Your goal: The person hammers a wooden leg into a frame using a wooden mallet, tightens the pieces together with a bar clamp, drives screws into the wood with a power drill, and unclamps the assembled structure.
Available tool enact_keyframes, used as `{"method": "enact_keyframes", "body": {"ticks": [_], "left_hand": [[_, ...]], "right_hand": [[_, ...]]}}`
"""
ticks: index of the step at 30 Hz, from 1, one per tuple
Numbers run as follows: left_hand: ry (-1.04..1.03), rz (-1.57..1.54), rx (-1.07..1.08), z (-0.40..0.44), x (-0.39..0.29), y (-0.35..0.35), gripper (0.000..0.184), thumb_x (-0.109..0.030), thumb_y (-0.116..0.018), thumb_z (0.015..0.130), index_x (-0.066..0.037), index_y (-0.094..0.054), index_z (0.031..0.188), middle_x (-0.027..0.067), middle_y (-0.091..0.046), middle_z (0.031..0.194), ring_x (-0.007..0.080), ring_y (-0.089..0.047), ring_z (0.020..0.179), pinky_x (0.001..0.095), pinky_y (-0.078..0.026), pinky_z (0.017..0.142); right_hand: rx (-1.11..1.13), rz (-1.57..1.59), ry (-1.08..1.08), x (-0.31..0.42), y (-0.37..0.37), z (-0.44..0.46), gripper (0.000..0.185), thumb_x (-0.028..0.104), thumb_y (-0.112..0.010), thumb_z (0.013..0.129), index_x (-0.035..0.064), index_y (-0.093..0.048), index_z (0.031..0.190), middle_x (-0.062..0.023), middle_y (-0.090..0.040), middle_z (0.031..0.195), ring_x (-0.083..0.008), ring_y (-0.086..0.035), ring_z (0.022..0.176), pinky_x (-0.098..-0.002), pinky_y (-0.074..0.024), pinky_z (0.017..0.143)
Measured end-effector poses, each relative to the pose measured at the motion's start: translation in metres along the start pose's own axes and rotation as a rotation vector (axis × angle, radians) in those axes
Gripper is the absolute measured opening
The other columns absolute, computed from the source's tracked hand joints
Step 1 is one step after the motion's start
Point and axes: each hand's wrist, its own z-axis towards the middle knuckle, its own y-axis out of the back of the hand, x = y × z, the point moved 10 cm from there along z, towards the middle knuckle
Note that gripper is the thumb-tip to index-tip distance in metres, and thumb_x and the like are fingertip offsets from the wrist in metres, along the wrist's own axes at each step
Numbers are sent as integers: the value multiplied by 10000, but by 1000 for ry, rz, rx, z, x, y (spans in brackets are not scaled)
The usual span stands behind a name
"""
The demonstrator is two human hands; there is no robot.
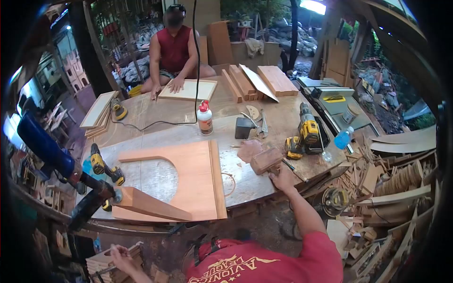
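At the far left the person's left hand (121,257) is beside a stack of pale wooden pieces (106,266), its fingers loosely bent, though whether they pinch anything cannot be told; on the table, a broad orange-brown wooden panel with a curved cut-out (196,177) lies flat; beyond it stands a white plastic bottle with a red cap (205,121), its contents hidden; farther right is a black square-sided container (243,128), its inside not discernible; next, at the table's near right part, is a reddish-brown rectangular wooden block (265,161), its long axis slanting from near left to far right; the right hand (283,180) closes around its near right side; rightward, a translucent blue plastic bottle (343,138) leans, its fill unclear.
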Motion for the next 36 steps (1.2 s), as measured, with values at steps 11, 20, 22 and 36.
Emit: {"method": "enact_keyframes", "body": {"ticks": [11, 20, 22, 36], "left_hand": [[-84, 354, 184, -186, 15, -105, 356, -258, -663, 994, 24, -601, 1203, 113, -661, 1001, 178, -632, 886, 316, -530, 754], [-311, 478, 477, -216, 20, -252, 1147, -147, -859, 758, -9, -85, 1595, 202, -317, 1565, 305, -336, 1439, 447, -277, 1185], [-282, 495, 476, -200, 50, -252, 1085, -79, -860, 735, 4, -164, 1562, 214, -363, 1520, 298, -378, 1401, 409, -319, 1160], [-237, 451, 632, -170, 63, -265, 282, -103, -802, 787, 16, -617, 963, 47, -631, 840, 195, -633, 812, 336, -517, 777]], "right_hand": [[-269, -49, 58, -18, -4, 23, 473, 190, -725, 822, -1, -598, 1235, -237, -587, 1214, -417, -541, 1163, -496, -436, 1000], [-281, 125, 375, 63, -4, -85, 516, 72, -718, 749, -4, -550, 1231, -226, -555, 1129, -424, -493, 1113, -522, -380, 990], [-175, 225, 395, 74, -24, -111, 526, 104, -720, 756, 4, -550, 1244, -222, -554, 1128, -420, -501, 1096, -519, -381, 976], [259, 322, 387, 128, -75, -154, 539, 136, -735, 810, -19, -538, 1287, -211, -605, 1092, -359, -608, 950, -456, -514, 836]]}}
